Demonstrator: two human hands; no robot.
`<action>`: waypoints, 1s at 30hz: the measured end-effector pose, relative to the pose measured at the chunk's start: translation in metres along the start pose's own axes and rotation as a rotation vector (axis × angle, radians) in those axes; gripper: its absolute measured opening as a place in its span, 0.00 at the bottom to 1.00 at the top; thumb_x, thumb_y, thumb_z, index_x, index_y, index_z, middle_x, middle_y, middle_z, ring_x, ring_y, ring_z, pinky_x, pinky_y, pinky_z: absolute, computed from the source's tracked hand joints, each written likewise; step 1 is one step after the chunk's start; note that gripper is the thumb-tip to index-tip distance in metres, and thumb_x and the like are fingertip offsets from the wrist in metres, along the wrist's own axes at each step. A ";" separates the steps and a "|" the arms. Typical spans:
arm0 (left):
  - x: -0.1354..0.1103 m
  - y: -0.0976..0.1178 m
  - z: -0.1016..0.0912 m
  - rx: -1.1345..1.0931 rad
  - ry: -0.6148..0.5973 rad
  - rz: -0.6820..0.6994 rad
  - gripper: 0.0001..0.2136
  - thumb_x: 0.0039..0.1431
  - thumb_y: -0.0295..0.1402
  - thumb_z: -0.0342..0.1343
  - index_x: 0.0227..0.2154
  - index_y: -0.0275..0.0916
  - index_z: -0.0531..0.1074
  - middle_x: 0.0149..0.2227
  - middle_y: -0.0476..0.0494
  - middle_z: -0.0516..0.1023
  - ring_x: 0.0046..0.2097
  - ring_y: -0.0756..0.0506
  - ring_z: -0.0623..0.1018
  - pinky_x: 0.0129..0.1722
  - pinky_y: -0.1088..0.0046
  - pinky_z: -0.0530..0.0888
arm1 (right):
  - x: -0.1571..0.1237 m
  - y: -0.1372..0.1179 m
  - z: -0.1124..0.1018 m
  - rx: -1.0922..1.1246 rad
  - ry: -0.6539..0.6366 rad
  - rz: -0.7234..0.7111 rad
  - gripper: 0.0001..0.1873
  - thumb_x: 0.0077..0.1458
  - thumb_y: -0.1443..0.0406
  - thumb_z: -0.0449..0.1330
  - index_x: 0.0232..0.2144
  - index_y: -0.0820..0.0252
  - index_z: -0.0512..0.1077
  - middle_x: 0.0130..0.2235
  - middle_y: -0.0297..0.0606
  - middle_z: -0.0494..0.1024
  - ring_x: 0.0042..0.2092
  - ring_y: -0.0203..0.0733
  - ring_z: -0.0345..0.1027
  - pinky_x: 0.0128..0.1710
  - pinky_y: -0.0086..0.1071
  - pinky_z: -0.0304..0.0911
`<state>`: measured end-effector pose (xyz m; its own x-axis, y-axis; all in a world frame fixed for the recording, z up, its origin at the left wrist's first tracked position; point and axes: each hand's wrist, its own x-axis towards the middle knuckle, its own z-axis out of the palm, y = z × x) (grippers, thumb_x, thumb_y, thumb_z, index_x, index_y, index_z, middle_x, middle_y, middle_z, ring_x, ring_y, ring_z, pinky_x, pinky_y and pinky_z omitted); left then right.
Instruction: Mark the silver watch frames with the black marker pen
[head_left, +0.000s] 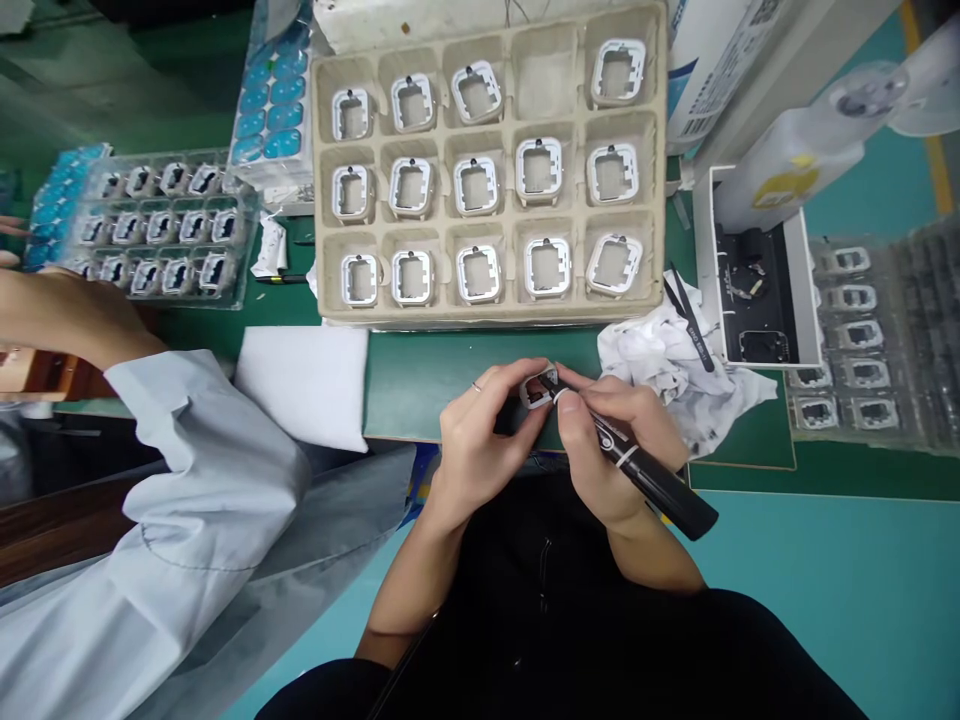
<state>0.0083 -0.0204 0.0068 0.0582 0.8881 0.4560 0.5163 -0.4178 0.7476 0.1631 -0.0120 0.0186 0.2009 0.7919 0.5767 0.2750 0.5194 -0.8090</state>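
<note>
My left hand (480,435) pinches a small white square frame (527,399) with rounded corners between thumb and fingers. In my right hand (619,445) is a thick black marker pen (664,487), slanting down to the right. The pen's tip meets the upper right side of the frame, or nearly so; exact contact is too small to tell. Both hands are close together at the front edge of the green table (420,385). Just beyond them, a beige moulded tray (491,313) has similar white frames in most of its compartments.
Right of the tray lie crumpled white cloth (637,350), black tweezers (691,325) and a white box (810,335) with a bottle (795,165). Further right are clear trays of frames (862,370). At left are a white foam sheet (300,385), filled blister trays (161,230) and a co-worker's arm (202,490).
</note>
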 end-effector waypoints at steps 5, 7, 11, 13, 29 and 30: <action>-0.001 0.000 0.002 0.053 0.030 0.058 0.18 0.78 0.27 0.68 0.65 0.45 0.82 0.54 0.44 0.93 0.50 0.46 0.93 0.55 0.72 0.90 | -0.001 0.000 -0.002 -0.024 -0.004 -0.019 0.09 0.70 0.70 0.72 0.42 0.51 0.77 0.35 0.30 0.88 0.40 0.46 0.92 0.43 0.38 0.91; -0.002 -0.001 0.002 0.067 0.031 0.052 0.17 0.78 0.28 0.68 0.65 0.46 0.83 0.54 0.43 0.94 0.50 0.45 0.93 0.55 0.71 0.91 | -0.004 0.001 -0.005 -0.065 -0.031 -0.039 0.10 0.69 0.72 0.72 0.44 0.51 0.78 0.38 0.33 0.90 0.44 0.49 0.94 0.42 0.37 0.91; -0.003 -0.001 0.000 0.065 0.017 0.024 0.15 0.79 0.32 0.68 0.64 0.46 0.84 0.56 0.43 0.94 0.51 0.44 0.94 0.56 0.69 0.91 | -0.008 0.003 -0.009 -0.115 -0.094 -0.086 0.12 0.68 0.73 0.72 0.48 0.52 0.79 0.42 0.35 0.92 0.51 0.52 0.95 0.46 0.38 0.92; -0.004 -0.002 -0.001 0.045 0.018 0.012 0.15 0.79 0.31 0.69 0.64 0.46 0.85 0.56 0.43 0.94 0.52 0.44 0.94 0.56 0.69 0.92 | -0.007 0.002 -0.008 -0.094 -0.090 -0.057 0.11 0.68 0.73 0.72 0.46 0.51 0.79 0.40 0.33 0.91 0.50 0.51 0.95 0.46 0.38 0.92; -0.004 -0.003 -0.002 -0.054 0.007 -0.052 0.18 0.77 0.32 0.73 0.65 0.48 0.85 0.56 0.43 0.94 0.50 0.44 0.94 0.54 0.69 0.92 | -0.004 0.003 -0.008 -0.079 -0.090 -0.054 0.13 0.68 0.73 0.72 0.47 0.50 0.78 0.41 0.33 0.92 0.50 0.51 0.95 0.45 0.37 0.91; -0.004 -0.003 -0.002 -0.046 0.009 -0.044 0.18 0.77 0.31 0.73 0.65 0.48 0.85 0.56 0.44 0.94 0.50 0.44 0.94 0.54 0.70 0.92 | -0.003 0.002 -0.008 -0.074 -0.077 -0.046 0.13 0.68 0.73 0.72 0.46 0.51 0.77 0.40 0.33 0.91 0.49 0.50 0.95 0.45 0.36 0.91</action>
<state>0.0049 -0.0231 0.0040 0.0289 0.9041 0.4263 0.4782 -0.3870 0.7884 0.1700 -0.0162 0.0162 0.1143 0.7913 0.6006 0.3515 0.5332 -0.7695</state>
